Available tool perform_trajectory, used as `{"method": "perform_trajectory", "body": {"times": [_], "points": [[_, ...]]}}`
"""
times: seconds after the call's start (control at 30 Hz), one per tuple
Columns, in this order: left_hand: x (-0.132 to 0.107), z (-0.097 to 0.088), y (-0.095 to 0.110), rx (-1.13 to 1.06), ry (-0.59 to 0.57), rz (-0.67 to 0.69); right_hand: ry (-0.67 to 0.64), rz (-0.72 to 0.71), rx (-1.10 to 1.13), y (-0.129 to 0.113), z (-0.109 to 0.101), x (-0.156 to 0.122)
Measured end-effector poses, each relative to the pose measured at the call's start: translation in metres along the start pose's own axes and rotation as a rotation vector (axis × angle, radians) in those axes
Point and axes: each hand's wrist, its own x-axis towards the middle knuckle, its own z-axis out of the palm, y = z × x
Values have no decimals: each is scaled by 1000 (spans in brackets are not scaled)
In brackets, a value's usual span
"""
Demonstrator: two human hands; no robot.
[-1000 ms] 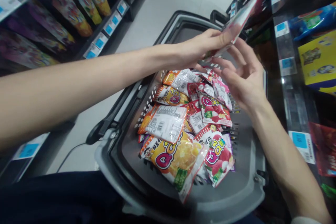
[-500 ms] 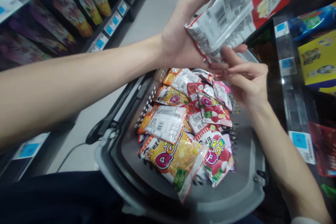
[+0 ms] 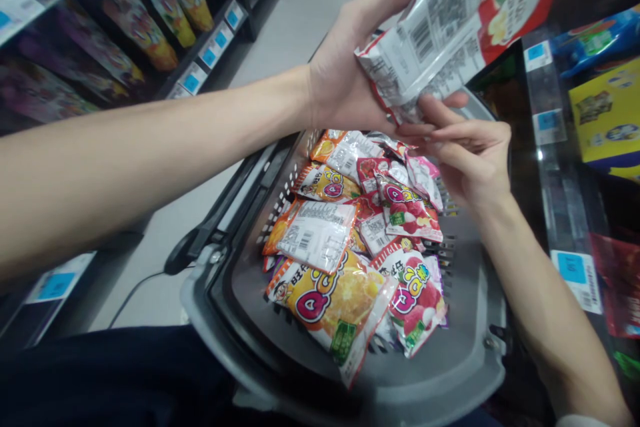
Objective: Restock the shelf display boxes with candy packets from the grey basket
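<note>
A red-and-white gummy candy bag (image 3: 440, 33) is tilted at the top of the view, its printed back with the barcode facing me. My left hand (image 3: 345, 67) is closed around it from the left, the thumb along its upper edge and most fingers hidden beneath. At the bag's lower edge, my right hand (image 3: 475, 153) has its fingers bent together, with one fingertip on the wrapper. Below both hands is a grey shopping basket (image 3: 425, 387) holding several small candy bags, among them an orange one (image 3: 330, 300) and a lychee-pictured one (image 3: 415, 300).
Shelves with price tags flank the aisle. Colourful packets (image 3: 145, 20) stand on the left shelf; a yellow box (image 3: 610, 113) and a red packet (image 3: 620, 280) are on the right. The basket's black handle (image 3: 195, 247) lies along its left side, above the pale floor (image 3: 280, 7).
The candy bag has shifted very slightly in my hands. Otherwise both hands and the basket's contents look the same.
</note>
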Motion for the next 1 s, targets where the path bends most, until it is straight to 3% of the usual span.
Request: {"method": "perform_trajectory", "body": {"times": [0.23,0.33,0.53,0.67,0.8,1.0], "points": [[0,4,0,-103,-71,36,3,-7,9,-1,3,-1],[-2,6,-1,-62,-92,-11,8,7,25,-3,3,1],[7,-14,-20,300,95,101,-46,36,78,2,4,7],[12,-24,-32,496,166,128,42,86,-89,14,2,10],[14,-26,-34,468,194,95,139,239,-94,15,1,10],[16,-26,-37,378,226,87,150,337,-74,7,2,11]]}}
